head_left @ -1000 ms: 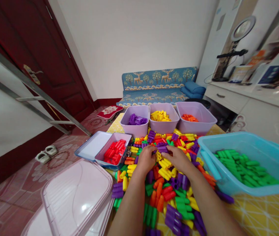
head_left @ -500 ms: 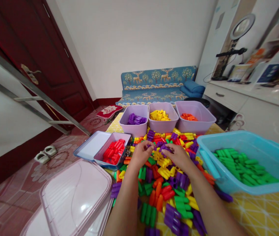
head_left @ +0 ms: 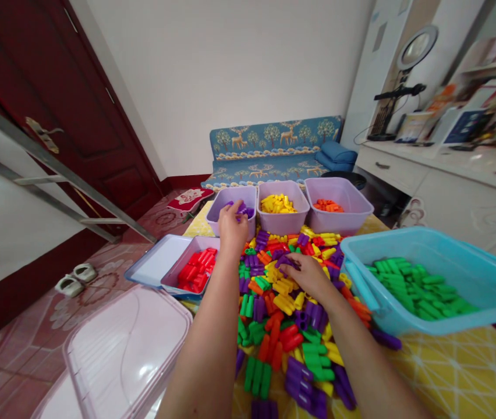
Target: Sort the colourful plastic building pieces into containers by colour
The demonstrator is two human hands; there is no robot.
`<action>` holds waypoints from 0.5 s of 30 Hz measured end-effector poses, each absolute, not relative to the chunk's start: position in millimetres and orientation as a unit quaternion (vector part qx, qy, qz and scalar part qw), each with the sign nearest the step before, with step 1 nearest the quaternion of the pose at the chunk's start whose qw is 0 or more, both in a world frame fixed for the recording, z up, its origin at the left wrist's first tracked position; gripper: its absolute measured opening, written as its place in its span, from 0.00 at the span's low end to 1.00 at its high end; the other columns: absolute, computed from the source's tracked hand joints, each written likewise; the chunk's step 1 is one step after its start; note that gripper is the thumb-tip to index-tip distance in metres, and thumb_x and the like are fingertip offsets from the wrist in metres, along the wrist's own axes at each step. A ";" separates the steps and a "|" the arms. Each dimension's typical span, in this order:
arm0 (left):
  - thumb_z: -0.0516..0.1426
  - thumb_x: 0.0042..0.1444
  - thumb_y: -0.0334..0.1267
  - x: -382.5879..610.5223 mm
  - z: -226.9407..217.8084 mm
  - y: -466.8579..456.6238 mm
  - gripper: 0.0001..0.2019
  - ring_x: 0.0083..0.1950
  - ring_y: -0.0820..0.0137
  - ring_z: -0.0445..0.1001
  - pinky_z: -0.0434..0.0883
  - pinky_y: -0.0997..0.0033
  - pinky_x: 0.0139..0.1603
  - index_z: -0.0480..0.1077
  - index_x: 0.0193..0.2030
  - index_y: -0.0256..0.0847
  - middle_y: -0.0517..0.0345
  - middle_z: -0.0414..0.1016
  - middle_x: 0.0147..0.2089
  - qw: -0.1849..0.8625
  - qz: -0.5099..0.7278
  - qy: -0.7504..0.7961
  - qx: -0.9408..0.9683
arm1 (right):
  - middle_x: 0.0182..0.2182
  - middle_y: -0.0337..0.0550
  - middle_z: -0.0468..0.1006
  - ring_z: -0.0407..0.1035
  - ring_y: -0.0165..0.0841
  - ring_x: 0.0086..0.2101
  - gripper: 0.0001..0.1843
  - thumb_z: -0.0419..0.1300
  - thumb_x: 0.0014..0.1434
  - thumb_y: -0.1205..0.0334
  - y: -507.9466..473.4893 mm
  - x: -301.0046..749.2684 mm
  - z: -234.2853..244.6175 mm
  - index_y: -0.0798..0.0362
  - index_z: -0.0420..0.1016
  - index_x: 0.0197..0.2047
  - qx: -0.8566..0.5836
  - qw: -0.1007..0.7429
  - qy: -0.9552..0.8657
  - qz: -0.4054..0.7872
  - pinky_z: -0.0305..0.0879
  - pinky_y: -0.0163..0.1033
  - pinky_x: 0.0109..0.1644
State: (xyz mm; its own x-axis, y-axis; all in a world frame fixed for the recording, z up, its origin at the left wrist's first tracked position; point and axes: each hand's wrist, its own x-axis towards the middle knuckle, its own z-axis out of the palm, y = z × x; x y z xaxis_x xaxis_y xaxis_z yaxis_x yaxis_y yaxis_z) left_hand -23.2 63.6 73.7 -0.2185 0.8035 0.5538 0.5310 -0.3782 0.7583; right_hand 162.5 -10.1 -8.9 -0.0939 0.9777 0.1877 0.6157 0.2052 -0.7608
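Note:
A heap of coloured plastic tube pieces (head_left: 283,302) covers the yellow tablecloth (head_left: 449,378). My left hand (head_left: 231,227) reaches over the lilac bin of purple pieces (head_left: 217,210), fingers curled around purple pieces at its rim. My right hand (head_left: 307,273) rests on the heap and pinches a purple piece (head_left: 285,262). Beside that bin stand a lilac bin with yellow pieces (head_left: 282,224) and a lilac bin with orange pieces (head_left: 353,220).
A lilac bin of red pieces (head_left: 173,280) sits on a blue lid (head_left: 149,269) at the left. A big blue tub of green pieces (head_left: 470,317) stands at the right. A pink lid (head_left: 117,349) lies near left. Door, ladder, sofa and cabinet surround the table.
My left hand has left the heap and moved forward to the purple bin. My right hand stayed on the heap, closing on a purple piece.

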 end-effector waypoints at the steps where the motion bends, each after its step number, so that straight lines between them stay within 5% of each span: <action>1: 0.58 0.47 0.25 -21.6 74.2 62.4 0.25 0.50 0.62 0.73 0.69 0.61 0.52 0.69 0.55 0.35 0.41 0.67 0.57 0.114 0.548 0.555 0.615 | 0.28 0.41 0.78 0.71 0.35 0.30 0.12 0.58 0.54 0.57 -8.6 162.7 -11.7 0.53 0.76 0.38 -0.574 0.360 -0.687 0.263 0.62 0.36 0.32; 4: 0.57 0.49 0.27 -12.3 62.1 42.4 0.28 0.61 0.58 0.64 0.68 0.61 0.56 0.65 0.59 0.40 0.42 0.54 0.66 0.087 0.540 0.530 0.648 | 0.36 0.44 0.80 0.74 0.38 0.37 0.13 0.60 0.52 0.60 -3.0 163.5 -22.5 0.51 0.75 0.42 -0.562 0.405 -0.664 0.282 0.67 0.40 0.40; 8: 0.53 0.50 0.24 3.7 17.2 8.6 0.21 0.54 0.64 0.70 0.67 0.62 0.58 0.70 0.52 0.39 0.49 0.73 0.50 0.128 0.495 0.507 0.694 | 0.41 0.47 0.80 0.74 0.39 0.42 0.16 0.59 0.52 0.60 1.3 164.9 -31.5 0.52 0.73 0.45 -0.558 0.447 -0.632 0.300 0.68 0.43 0.46; 15: 0.54 0.53 0.30 10.0 -31.4 -0.8 0.14 0.48 0.64 0.73 0.68 0.64 0.53 0.74 0.45 0.38 0.49 0.76 0.45 0.176 0.374 0.578 0.704 | 0.37 0.48 0.79 0.75 0.39 0.36 0.19 0.57 0.54 0.52 1.3 170.9 -25.8 0.56 0.73 0.44 -0.571 0.506 -0.574 0.297 0.70 0.42 0.39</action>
State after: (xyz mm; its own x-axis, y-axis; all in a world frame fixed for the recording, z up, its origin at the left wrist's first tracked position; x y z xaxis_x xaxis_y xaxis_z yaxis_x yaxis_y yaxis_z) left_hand 10.0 -0.8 -31.4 0.0516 0.9451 0.3226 0.6825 -0.2692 0.6795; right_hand 170.9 1.3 -25.8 0.1649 0.9560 0.2425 0.3557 0.1716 -0.9187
